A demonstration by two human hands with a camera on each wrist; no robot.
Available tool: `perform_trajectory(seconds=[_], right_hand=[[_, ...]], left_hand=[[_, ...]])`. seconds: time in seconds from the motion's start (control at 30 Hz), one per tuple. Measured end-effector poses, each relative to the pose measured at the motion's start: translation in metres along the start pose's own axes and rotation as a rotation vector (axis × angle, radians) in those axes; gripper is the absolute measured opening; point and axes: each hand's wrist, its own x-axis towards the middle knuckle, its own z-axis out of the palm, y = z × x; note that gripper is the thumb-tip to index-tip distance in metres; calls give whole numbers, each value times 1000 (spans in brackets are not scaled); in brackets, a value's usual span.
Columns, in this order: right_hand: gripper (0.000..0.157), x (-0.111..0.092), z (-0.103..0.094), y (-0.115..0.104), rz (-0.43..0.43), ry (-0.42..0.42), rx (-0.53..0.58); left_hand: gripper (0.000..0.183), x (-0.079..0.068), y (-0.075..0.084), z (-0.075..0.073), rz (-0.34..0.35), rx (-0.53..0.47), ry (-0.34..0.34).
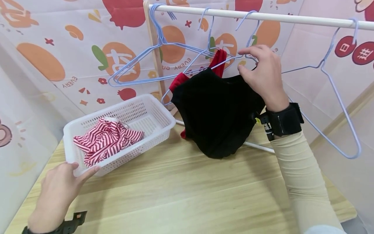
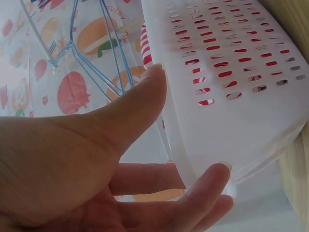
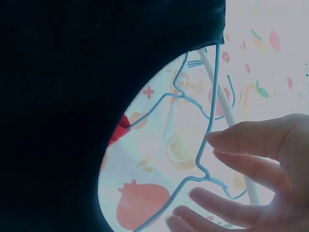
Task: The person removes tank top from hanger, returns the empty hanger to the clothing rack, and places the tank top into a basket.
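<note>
A black sleeveless top point(image 1: 222, 113) hangs from a light blue hanger point(image 1: 248, 42) hooked on the white rail. My right hand point(image 1: 263, 73) is at this hanger's shoulder, thumb and index finger apart on either side of the wire. In the right wrist view the thumb tip point(image 3: 210, 137) is right at the wire, other fingers loosely bent. My left hand point(image 1: 59, 187) holds the near left corner of a white plastic basket point(image 1: 155, 139), thumb along the rim and fingers round the corner. Inside lies a crumpled red-and-white striped garment point(image 1: 109, 139).
A red garment point(image 1: 220, 60) hangs behind the black top, mostly hidden by it. Several bare blue hangers point(image 1: 159, 42) are bunched at the left of the rail point(image 1: 228, 13); another bare hanger point(image 1: 340, 91) hangs at the right. Basket and rack stand on a wooden table point(image 1: 175, 195).
</note>
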Motion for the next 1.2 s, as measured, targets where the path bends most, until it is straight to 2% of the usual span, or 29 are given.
perform_trajectory(seconds=[0.3, 0.53, 0.93, 1.2], right_hand=[[33, 20, -13, -2, 105, -238, -75], [30, 32, -19, -6, 166, -335, -161], [17, 38, -14, -9, 87, -267, -194], [22, 37, -11, -3, 24, -154, -186]], left_hand=[[74, 1, -1, 1, 24, 4, 29], [76, -2, -4, 0, 18, 2, 0], [78, -4, -6, 1, 7, -6, 0], [78, -3, -6, 1, 9, -5, -7]])
